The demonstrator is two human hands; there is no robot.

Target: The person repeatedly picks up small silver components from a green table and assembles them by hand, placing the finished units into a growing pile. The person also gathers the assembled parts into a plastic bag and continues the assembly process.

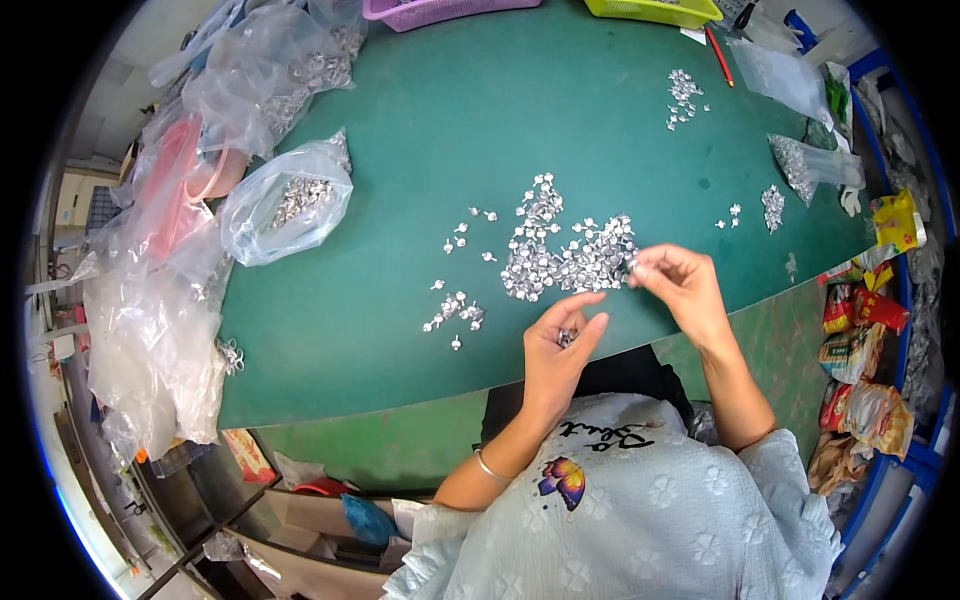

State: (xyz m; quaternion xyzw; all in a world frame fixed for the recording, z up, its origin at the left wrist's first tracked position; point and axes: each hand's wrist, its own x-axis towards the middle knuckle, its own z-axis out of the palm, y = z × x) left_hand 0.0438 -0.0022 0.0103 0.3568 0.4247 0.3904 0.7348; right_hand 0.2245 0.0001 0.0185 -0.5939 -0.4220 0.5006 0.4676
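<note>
A large heap of small silvery metal parts (590,255), each with a rounded head and a short stem, lies on the green tabletop in front of me. My left hand (562,345) is at the near side of the heap, its fingers curled around several of these metal parts, with thumb and forefinger apart. At the heap's right edge, my right hand (672,280) pinches with thumb and fingertips; a small metal part seems to be between them. A smaller group of metal parts (457,312) lies to the left, with a few singles scattered above it.
An open clear bag (290,205) with more parts stands at left, beside piled plastic bags (150,330). Purple (450,12) and yellow-green baskets (655,10) sit at the far edge. A red pencil (719,58), small part groups (683,98) and a filled bag (812,168) lie right.
</note>
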